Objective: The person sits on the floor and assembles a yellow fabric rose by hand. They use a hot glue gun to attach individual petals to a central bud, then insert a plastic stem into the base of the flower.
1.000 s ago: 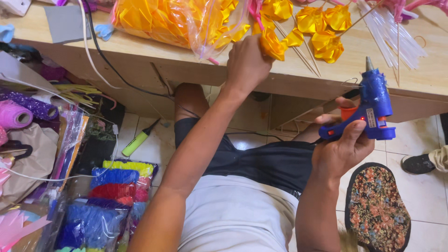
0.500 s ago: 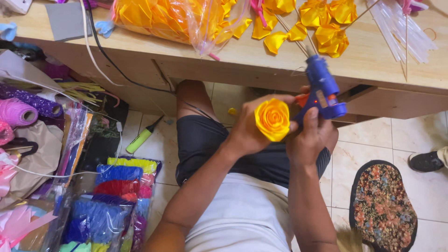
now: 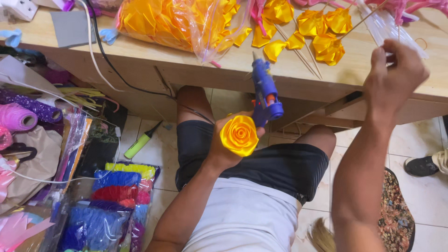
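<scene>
My left hand (image 3: 218,153) is closed on a yellow ribbon rose (image 3: 239,135) over my lap. The same hand also grips a blue glue gun (image 3: 265,91), which stands upright behind the rose with its nozzle up. My right hand (image 3: 396,70) is raised over the wooden table (image 3: 298,77) at the right. Its fingertips pinch a thin stick (image 3: 398,32) beside a bundle of clear sticks (image 3: 385,21). Several finished yellow roses on skewers (image 3: 326,42) lie on the table between the two hands.
A clear bag of yellow petals (image 3: 172,23) sits on the table, and a black cable (image 3: 100,51) hangs off its edge. On the floor at left are bags of coloured material (image 3: 112,196), a pink spool (image 3: 18,116) and a green tool (image 3: 140,144). A patterned mat (image 3: 396,214) and someone's shoe (image 3: 424,163) are at right.
My right hand let go of the glue gun and rose to the table's right side. The left hand, back from the table with the rose, now holds the gun too.
</scene>
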